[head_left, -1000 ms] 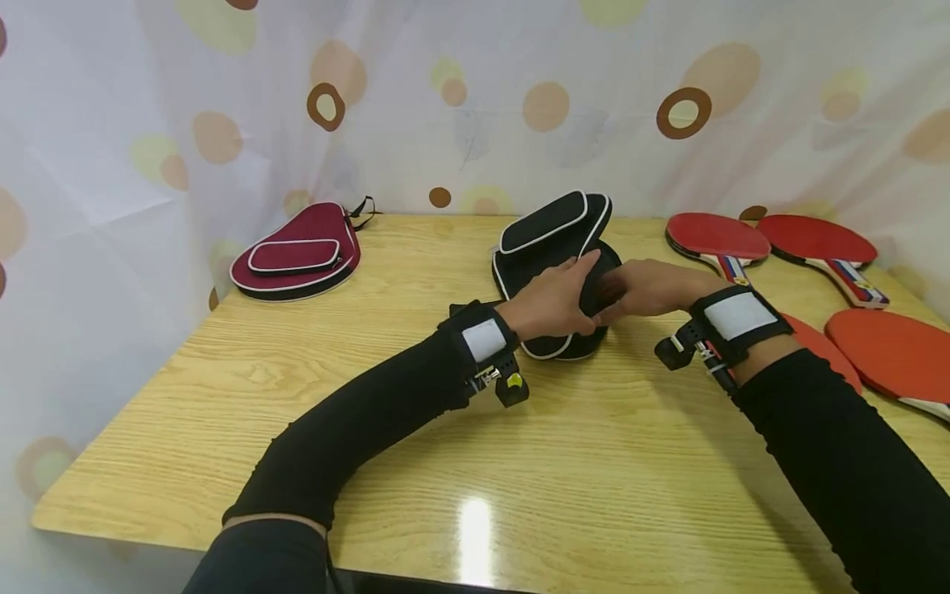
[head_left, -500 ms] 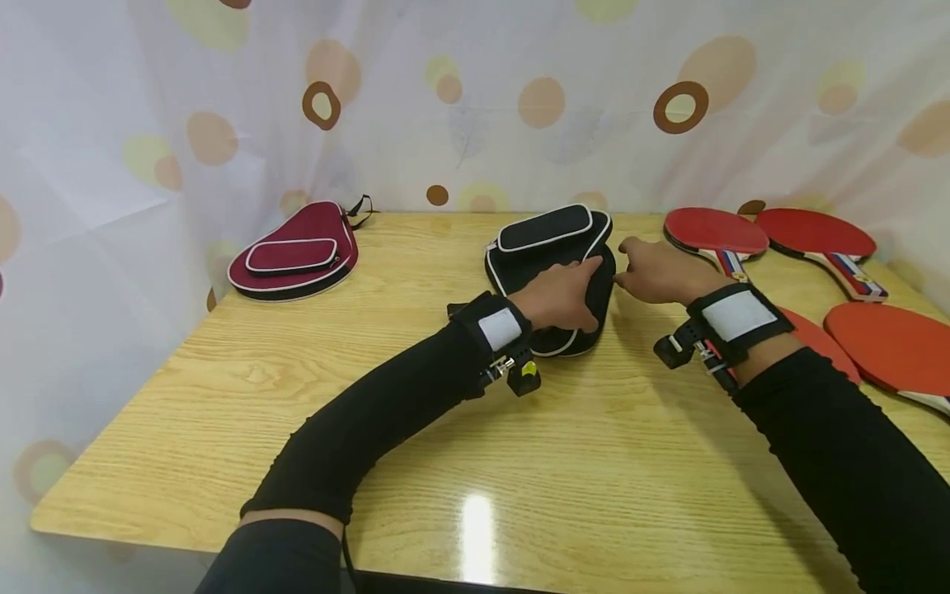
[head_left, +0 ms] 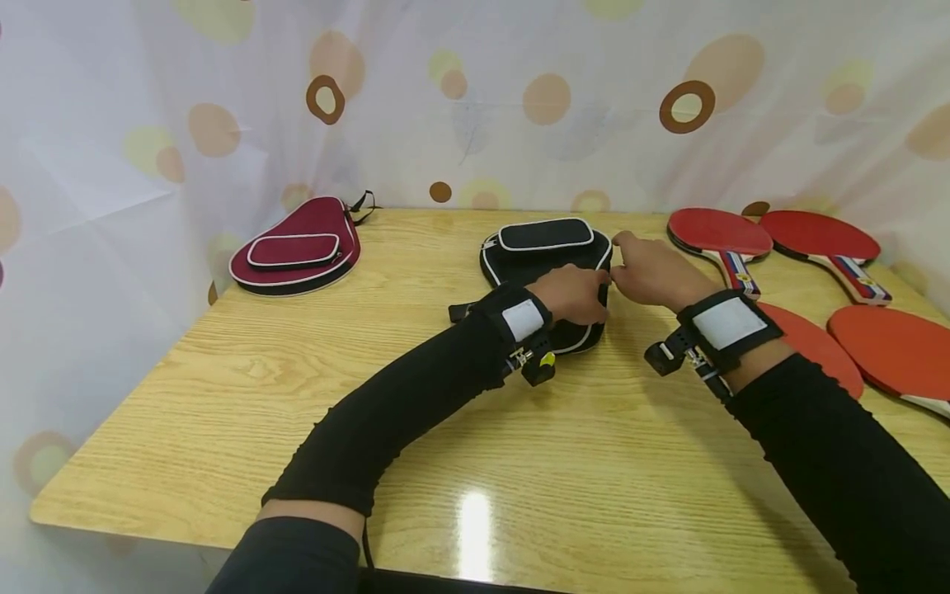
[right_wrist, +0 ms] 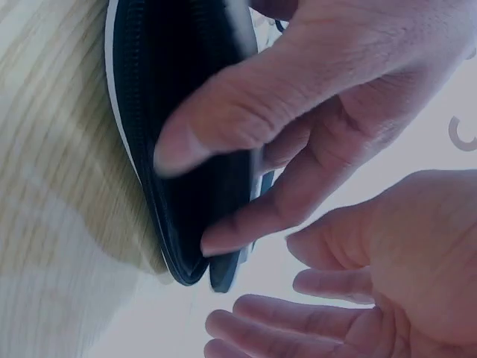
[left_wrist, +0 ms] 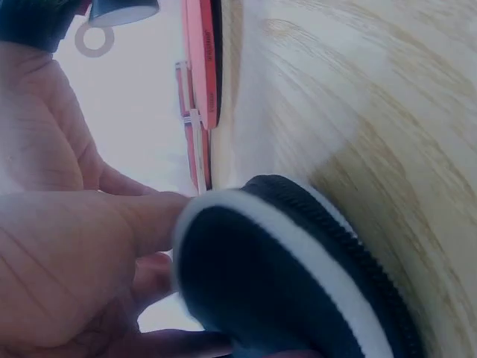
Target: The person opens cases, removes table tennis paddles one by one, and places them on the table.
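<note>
Black paddle case [head_left: 545, 256] with white piping lies flat at the table's [head_left: 297, 412] back middle, small outer pocket facing up. In the right wrist view the case edge [right_wrist: 175, 186] shows a gap between its two layers, zipper teeth visible, so it looks not zipped shut there; I cannot tell whether a paddle is inside. Judgement: the case is laid closed, zipping still left.

Left hand [head_left: 575, 294] sits on the near right part of the case, thumb and fingers curled round its rim; the left wrist view shows the piped edge [left_wrist: 283, 246] held between thumb and fingers. Left forearm reaches diagonally in from the near left, wrist strap up.

Right hand [head_left: 647, 268] is just beside the case's right edge, fingers loosely extended toward it, fingertips near or at the rim; the right wrist view shows it relaxed, with nothing held. Right forearm comes in from the near right, over one red paddle [head_left: 816, 351].

Further out: three more red paddles lie on the right [head_left: 716, 233] [head_left: 820, 238] [head_left: 894, 351]. A maroon case [head_left: 297, 247] lies well apart at back left. A dotted curtain [head_left: 475, 99] hangs behind.
</note>
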### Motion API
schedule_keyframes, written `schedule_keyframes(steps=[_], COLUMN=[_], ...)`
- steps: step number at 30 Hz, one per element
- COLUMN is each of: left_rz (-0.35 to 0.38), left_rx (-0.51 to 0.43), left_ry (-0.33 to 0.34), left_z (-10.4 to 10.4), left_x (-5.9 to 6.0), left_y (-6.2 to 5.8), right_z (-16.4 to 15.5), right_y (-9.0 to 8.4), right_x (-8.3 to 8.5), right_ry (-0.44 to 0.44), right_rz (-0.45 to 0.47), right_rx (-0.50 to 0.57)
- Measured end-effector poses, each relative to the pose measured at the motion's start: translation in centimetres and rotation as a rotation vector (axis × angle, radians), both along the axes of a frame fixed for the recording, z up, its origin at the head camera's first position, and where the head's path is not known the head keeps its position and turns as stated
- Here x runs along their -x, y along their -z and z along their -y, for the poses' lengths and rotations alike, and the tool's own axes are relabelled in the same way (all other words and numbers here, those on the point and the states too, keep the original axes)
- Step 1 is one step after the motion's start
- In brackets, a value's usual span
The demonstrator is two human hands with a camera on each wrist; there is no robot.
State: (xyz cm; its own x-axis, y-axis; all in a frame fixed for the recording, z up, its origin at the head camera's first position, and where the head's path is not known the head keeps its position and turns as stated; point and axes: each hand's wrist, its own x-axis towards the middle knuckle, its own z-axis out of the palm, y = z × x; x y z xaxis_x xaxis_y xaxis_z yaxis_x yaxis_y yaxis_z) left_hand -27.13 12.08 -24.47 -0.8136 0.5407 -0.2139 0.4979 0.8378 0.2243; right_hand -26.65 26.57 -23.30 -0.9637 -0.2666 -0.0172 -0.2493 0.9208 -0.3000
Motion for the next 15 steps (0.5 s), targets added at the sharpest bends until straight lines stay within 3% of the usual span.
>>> schedule_keyframes(steps=[4,10,15], left_rz=[0.058,0.116,0.037], left_rx=[-0.008,-0.078,0.015], left_ry=[0.009,0.013,0.121], left_z=[0.6,3.1,4.3], left_x=[0.5,1.4,1.9], left_y=[0.1,0.4,0.1], right_z=[0.5,1.9,3.2], right_y=[0.0,0.2,0.4], right_x=[-0.3,-0.6,-1.2], right_ry=[0.009,-0.037,-0.097], right_rz=[-0.012,-0.025,0.024], right_rx=[0.004,-0.012,-0.029])
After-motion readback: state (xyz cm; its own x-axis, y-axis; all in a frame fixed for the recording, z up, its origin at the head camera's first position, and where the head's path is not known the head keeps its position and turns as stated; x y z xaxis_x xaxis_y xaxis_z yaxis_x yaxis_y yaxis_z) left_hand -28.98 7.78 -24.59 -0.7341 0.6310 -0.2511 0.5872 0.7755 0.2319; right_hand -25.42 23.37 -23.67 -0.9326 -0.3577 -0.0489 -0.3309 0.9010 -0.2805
